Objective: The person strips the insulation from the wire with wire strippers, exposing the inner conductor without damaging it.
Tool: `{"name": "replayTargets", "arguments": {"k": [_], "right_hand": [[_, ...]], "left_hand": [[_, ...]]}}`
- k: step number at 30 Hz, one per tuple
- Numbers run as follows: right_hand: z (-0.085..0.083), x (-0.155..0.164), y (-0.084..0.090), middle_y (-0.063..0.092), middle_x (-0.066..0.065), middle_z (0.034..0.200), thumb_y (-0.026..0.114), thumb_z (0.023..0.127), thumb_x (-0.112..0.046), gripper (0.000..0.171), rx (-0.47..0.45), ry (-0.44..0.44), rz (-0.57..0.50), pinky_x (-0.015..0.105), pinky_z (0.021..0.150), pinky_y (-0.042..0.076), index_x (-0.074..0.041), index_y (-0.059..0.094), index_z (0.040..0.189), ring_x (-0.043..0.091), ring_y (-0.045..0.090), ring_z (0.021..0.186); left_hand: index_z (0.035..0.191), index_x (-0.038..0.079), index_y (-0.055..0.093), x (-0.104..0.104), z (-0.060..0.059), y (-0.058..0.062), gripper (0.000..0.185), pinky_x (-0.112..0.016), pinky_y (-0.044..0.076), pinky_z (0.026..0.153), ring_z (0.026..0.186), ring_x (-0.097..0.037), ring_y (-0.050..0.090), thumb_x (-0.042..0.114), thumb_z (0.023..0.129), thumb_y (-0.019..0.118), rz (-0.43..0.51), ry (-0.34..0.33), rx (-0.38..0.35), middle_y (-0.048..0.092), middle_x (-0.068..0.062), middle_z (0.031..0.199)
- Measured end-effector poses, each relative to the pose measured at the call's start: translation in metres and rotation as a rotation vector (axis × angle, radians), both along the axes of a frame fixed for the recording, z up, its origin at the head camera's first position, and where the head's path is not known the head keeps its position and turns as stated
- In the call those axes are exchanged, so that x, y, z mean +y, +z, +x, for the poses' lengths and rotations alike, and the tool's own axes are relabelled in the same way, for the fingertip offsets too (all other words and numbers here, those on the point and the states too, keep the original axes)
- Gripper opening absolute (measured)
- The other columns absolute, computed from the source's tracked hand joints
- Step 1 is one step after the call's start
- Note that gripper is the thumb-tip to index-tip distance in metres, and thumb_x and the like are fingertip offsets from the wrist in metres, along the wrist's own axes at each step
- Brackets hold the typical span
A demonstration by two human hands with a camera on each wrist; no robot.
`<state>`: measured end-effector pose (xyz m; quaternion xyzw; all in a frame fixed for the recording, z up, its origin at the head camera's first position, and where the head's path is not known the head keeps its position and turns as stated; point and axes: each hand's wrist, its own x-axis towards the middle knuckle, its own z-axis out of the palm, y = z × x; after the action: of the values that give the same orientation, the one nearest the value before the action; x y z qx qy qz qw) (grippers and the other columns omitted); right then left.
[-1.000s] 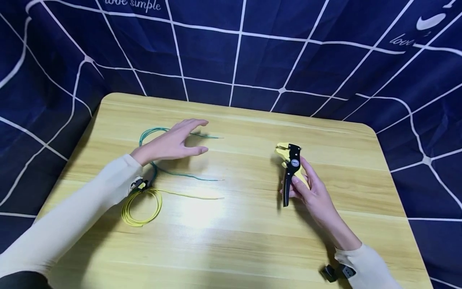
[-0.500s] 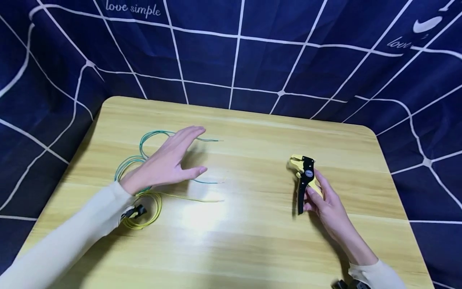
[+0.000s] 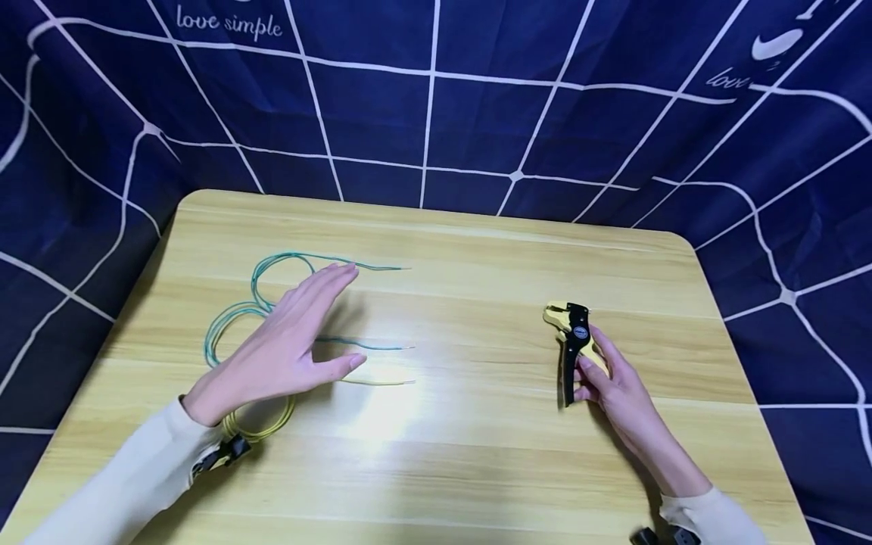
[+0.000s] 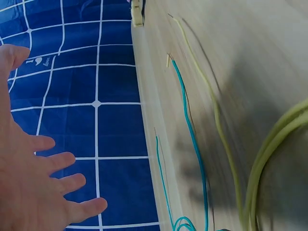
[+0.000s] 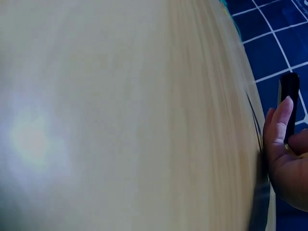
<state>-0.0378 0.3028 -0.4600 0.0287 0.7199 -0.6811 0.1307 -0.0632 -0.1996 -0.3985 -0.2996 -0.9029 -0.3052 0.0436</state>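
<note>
Wires first: the green wire [image 3: 262, 299] loops out past my left hand's knuckles and its two ends run to the right from under my fingers, while the yellow wire [image 3: 262, 424] coils just under my left wrist with its end reaching right, below my thumb. All lie on the table [image 3: 463, 454]. Since a second ago my left hand [image 3: 286, 348] has drawn back toward me, from over the upper green end to over the lower green and yellow ends. It hovers palm down with fingers straight and spread, thumb out to the right, holding nothing; in the left wrist view the fingers [image 4: 57, 161] are splayed and well clear of the wires [image 4: 190, 139]. Further right, the stripper [image 3: 574, 344] has shifted a little to the right and nearer me with my right hand [image 3: 616, 386]. That hand curls round the handles from the right side, thumb across the front, the tool upright with its yellow head away from me.
</note>
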Motion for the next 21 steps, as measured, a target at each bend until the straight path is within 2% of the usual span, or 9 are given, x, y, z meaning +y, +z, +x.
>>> {"name": "replayTargets", "arguments": {"k": [4, 7, 10, 13, 15, 18, 21], "right_hand": [[-0.002, 0.004, 0.000, 0.062, 0.008, 0.112, 0.054, 0.115, -0.006, 0.065, 0.009, -0.031, 0.096, 0.027, 0.065, 0.060, 0.004, 0.019, 0.170, 0.011, 0.065, 0.086], [-0.003, 0.006, 0.001, 0.067, 0.009, 0.096, 0.058, 0.113, -0.006, 0.047, 0.021, -0.056, 0.251, 0.027, 0.059, 0.058, 0.013, 0.036, 0.150, 0.012, 0.065, 0.074], [-0.004, 0.006, 0.003, 0.069, 0.009, 0.085, 0.066, 0.111, -0.013, 0.034, 0.059, -0.041, 0.496, 0.027, 0.060, 0.057, 0.010, 0.047, 0.129, 0.014, 0.067, 0.063], [-0.004, 0.008, 0.006, 0.068, 0.006, 0.082, 0.073, 0.108, -0.021, 0.034, 0.148, -0.008, 0.758, 0.028, 0.065, 0.052, 0.006, 0.057, 0.121, 0.017, 0.065, 0.065], [-0.006, 0.008, 0.007, 0.067, 0.003, 0.083, 0.078, 0.104, -0.023, 0.033, 0.218, -0.003, 0.889, 0.030, 0.067, 0.046, 0.003, 0.063, 0.117, 0.017, 0.061, 0.070], [-0.008, 0.007, 0.009, 0.065, 0.002, 0.084, 0.084, 0.097, -0.018, 0.027, 0.312, -0.012, 0.979, 0.035, 0.067, 0.043, 0.001, 0.070, 0.109, 0.019, 0.054, 0.075], [-0.010, 0.006, 0.009, 0.065, 0.001, 0.082, 0.087, 0.093, -0.015, 0.020, 0.371, -0.005, 1.021, 0.036, 0.065, 0.043, -0.002, 0.074, 0.100, 0.018, 0.054, 0.073]], "left_hand": [[0.174, 0.013, 0.023, -0.001, 0.005, -0.002, 0.106, -0.073, 0.028, 0.120, 0.162, -0.033, 0.024, 0.052, 0.093, 0.079, -0.005, -0.002, -0.001, 0.027, -0.011, 0.177], [0.174, 0.013, 0.023, -0.001, 0.009, -0.004, 0.106, -0.073, 0.028, 0.120, 0.162, -0.035, 0.024, 0.052, 0.093, 0.079, -0.014, -0.009, -0.003, 0.026, -0.012, 0.177], [0.174, 0.012, 0.024, -0.002, 0.013, -0.008, 0.106, -0.072, 0.027, 0.121, 0.162, -0.037, 0.025, 0.053, 0.094, 0.079, -0.028, -0.014, -0.002, 0.027, -0.013, 0.177], [0.173, 0.011, 0.026, 0.000, 0.015, -0.012, 0.105, -0.071, 0.026, 0.122, 0.161, -0.038, 0.026, 0.056, 0.094, 0.077, -0.040, -0.014, -0.006, 0.028, -0.013, 0.176], [0.173, 0.009, 0.027, 0.001, 0.017, -0.016, 0.104, -0.070, 0.026, 0.123, 0.161, -0.039, 0.027, 0.058, 0.095, 0.076, -0.050, -0.020, -0.008, 0.029, -0.013, 0.176], [0.172, 0.008, 0.028, 0.002, 0.019, -0.021, 0.103, -0.071, 0.028, 0.121, 0.160, -0.039, 0.027, 0.061, 0.096, 0.074, -0.070, -0.030, -0.007, 0.029, -0.013, 0.176], [0.171, 0.006, 0.030, 0.003, 0.020, -0.024, 0.103, -0.071, 0.030, 0.120, 0.160, -0.040, 0.028, 0.063, 0.097, 0.073, -0.075, -0.042, 0.009, 0.030, -0.014, 0.175]]}}
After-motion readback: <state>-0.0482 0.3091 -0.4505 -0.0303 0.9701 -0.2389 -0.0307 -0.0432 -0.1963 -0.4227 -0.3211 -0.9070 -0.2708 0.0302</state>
